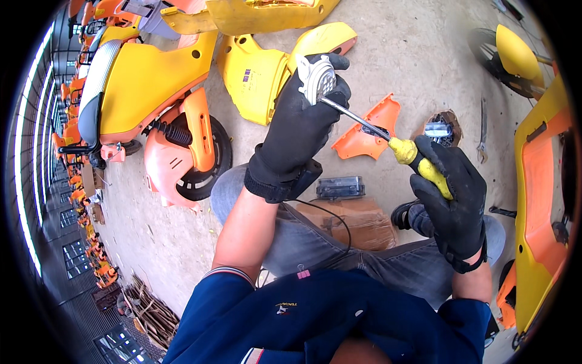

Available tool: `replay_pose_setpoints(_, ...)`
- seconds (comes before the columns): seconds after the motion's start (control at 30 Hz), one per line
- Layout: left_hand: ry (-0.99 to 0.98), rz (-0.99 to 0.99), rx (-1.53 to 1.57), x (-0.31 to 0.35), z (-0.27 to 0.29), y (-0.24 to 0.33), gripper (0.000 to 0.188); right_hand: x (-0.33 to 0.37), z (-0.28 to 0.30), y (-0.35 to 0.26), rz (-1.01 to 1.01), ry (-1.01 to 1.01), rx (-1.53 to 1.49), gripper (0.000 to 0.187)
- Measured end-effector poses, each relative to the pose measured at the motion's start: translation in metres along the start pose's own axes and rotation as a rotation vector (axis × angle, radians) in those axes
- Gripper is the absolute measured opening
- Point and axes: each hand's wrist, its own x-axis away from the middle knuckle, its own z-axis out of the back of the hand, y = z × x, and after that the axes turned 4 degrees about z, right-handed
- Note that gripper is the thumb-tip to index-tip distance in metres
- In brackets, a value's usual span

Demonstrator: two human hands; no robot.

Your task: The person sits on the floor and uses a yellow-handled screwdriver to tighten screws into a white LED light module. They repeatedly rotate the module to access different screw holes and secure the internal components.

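My left hand, in a black glove, grips a small whitish part with a rounded, ribbed body and holds it up in front of me. My right hand, gloved as well, is wrapped round the yellow and black handle of a screwdriver. Its long metal shaft slants up to the left, and the tip meets the lower edge of the whitish part. Whether the tip sits in a screw there is too small to tell. Below the shaft, an orange plastic panel lies on the floor.
Yellow body panels lie beyond my left hand. A yellow and orange scooter stands at the left, another yellow body at the right. Near my knees are cardboard, a clear-topped box, a bag of small parts and a wrench.
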Motion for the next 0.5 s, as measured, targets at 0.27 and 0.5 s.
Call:
replay_pose_setpoints(0.27, 0.014, -0.103, -0.136, -0.0015, 0.0021, -0.0060, 0.038, 0.0003, 0.0013, -0.0055, -0.057, -0.043, 0.028, 0.045)
replay_pose_setpoints(0.5, 0.026, -0.172, -0.273, 0.0059, -0.0043, -0.0082, 0.028, 0.0080, 0.0070, -0.0052, -0.214, -0.163, -0.120, 0.036)
